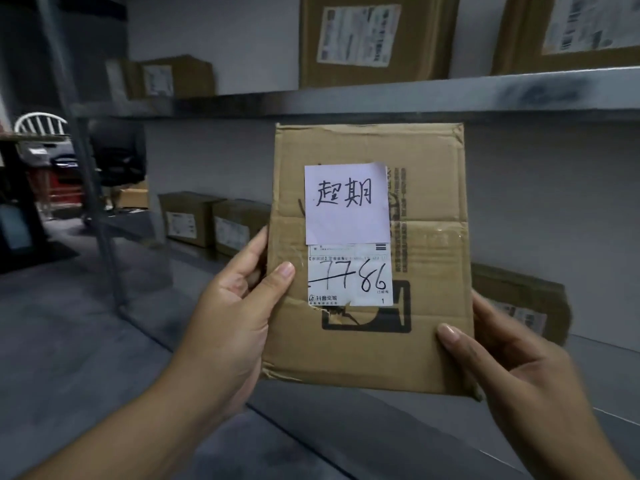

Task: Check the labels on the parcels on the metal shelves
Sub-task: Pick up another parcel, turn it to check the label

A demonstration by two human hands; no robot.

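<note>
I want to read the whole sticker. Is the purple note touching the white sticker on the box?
Touching. In the head view the purple note overlaps the top of the white sticker on the box.

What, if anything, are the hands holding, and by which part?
A cardboard parcel: the left hand grips its left edge, the right hand its lower right edge, thumbs on the front.

A parcel (433, 348) is sitting between the left hand (228, 327) and right hand (519, 368); boxes (188, 218) are standing behind on shelves (450, 95).
</note>
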